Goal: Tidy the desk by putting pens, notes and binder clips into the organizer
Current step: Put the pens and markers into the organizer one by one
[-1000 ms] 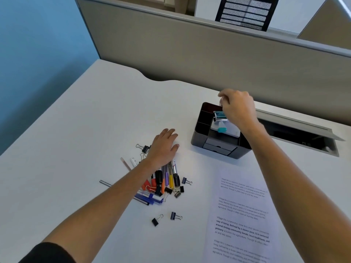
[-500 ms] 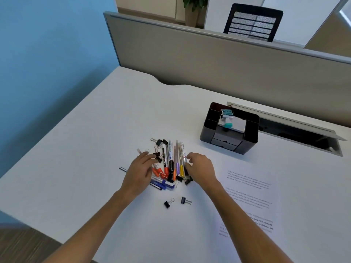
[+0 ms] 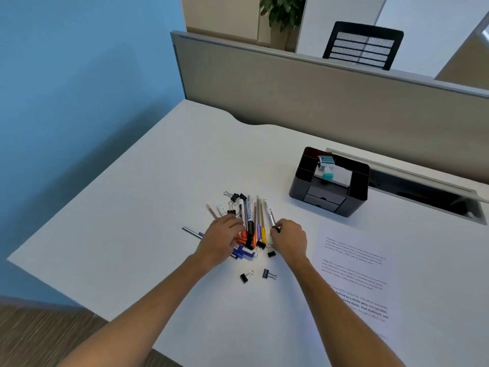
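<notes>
A heap of pens [image 3: 251,221] and black binder clips lies mid-desk. My left hand [image 3: 221,241] rests on the heap's left side, fingers spread over the pens. My right hand [image 3: 289,238] is at the heap's right side, its fingers closed around the end of a silver pen [image 3: 270,215]. Two loose binder clips [image 3: 258,275] lie just in front of the heap. The black organizer [image 3: 357,192] stands to the back right, with a small teal and white item [image 3: 326,165] on its top.
A printed sheet of paper [image 3: 354,276] lies right of my right hand. A cable slot with a raised lid [image 3: 423,189] runs behind the organizer. A grey partition [image 3: 291,94] bounds the desk's back, and a blue wall is at left. The desk's front edge is near my forearms.
My right hand left the organizer and came down to the pen heap, now gripping the silver pen. My left hand shifted slightly on the heap. The camera pulled back.
</notes>
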